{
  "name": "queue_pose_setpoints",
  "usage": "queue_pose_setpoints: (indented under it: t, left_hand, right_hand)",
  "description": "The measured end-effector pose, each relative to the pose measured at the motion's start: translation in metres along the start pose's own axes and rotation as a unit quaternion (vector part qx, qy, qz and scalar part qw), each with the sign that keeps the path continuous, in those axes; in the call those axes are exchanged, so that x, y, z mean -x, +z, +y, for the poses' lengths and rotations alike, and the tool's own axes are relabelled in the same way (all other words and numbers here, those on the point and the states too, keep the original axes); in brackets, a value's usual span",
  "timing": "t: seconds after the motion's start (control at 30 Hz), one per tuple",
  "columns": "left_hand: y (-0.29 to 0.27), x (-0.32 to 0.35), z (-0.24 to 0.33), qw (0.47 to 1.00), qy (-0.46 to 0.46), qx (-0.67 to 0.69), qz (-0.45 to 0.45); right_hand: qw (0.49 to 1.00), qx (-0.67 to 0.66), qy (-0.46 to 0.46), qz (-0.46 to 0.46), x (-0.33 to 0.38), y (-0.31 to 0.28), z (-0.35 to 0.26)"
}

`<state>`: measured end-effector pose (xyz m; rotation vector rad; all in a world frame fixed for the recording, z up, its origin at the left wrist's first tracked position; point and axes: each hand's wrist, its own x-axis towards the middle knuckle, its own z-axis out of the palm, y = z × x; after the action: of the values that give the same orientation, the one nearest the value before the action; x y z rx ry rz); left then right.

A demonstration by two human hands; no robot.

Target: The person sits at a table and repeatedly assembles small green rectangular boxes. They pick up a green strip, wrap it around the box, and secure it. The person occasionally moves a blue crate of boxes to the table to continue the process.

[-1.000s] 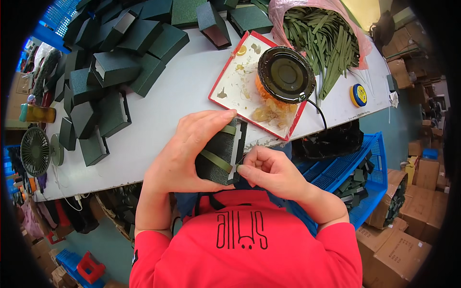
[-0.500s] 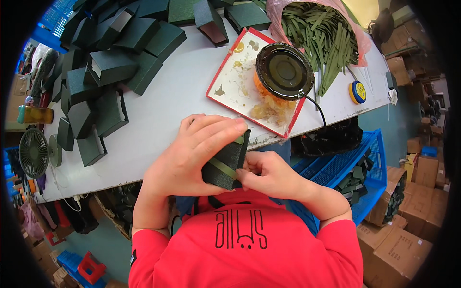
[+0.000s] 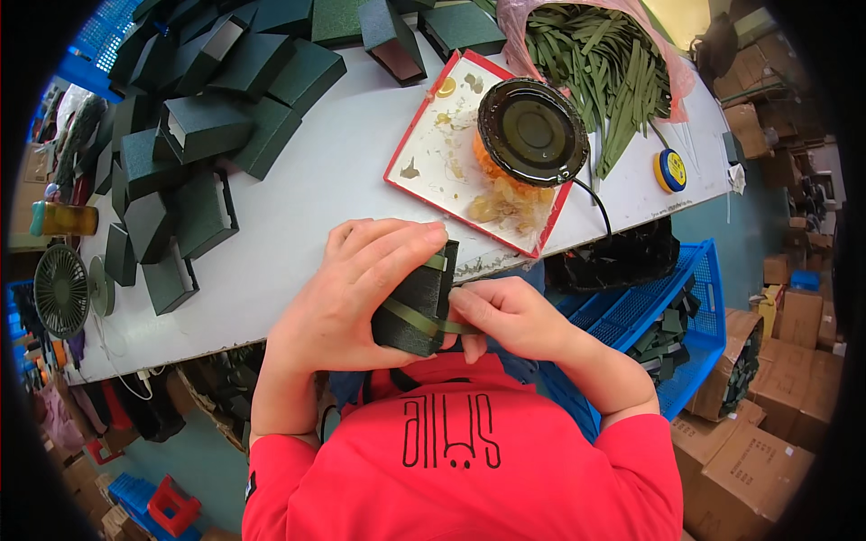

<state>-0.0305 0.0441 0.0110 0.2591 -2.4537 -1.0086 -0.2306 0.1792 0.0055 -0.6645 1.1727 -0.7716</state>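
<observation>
A white table (image 3: 289,207) stands over grey-green floor (image 3: 209,462).

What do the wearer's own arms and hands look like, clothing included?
The left hand and right hand are bare, with no glove, ring or watch visible. The forearms are uncovered, below short bright red sleeves. The matching red shirt has thin black lettering in front; a small dark patch marks the left sleeve.

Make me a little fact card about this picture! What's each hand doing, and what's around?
Left hand: gripping a dark green box
Right hand: holding a green ribbon that crosses the box
Table, left: many boxes
Tray: black pot
Pink bag: loose strips
Far left: fan
</observation>
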Motion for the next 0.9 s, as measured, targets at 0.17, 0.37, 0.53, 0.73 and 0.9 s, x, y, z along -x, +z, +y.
queue_pose_setpoints:
  t: [0.17, 0.37, 0.53, 0.73, 0.9]
  left_hand:
    - [0.002, -0.006, 0.006, 0.998, 0.019, -0.053, -0.028]
    - [0.005, -0.002, -0.001, 0.997, -0.009, -0.044, 0.055]
    - [0.003, 0.001, -0.004, 0.997, -0.012, -0.032, 0.065]
    - [0.014, -0.004, 0.000, 0.998, 0.001, 0.038, 0.051]
    - [0.003, 0.012, 0.001, 0.997, -0.069, 0.035, 0.027]
  right_hand:
    - [0.988, 0.146, -0.035, 0.027, -0.003, 0.009, 0.004]
    - [0.930, 0.063, -0.270, 0.241, -0.006, 0.005, 0.011]
    - [0.973, 0.033, -0.228, 0.026, 0.043, -0.011, 0.028]
    - [0.936, -0.338, -0.098, -0.003, 0.014, 0.015, 0.057]
    - [0.849, -0.426, -0.237, 0.205, 0.023, -0.016, 0.057]
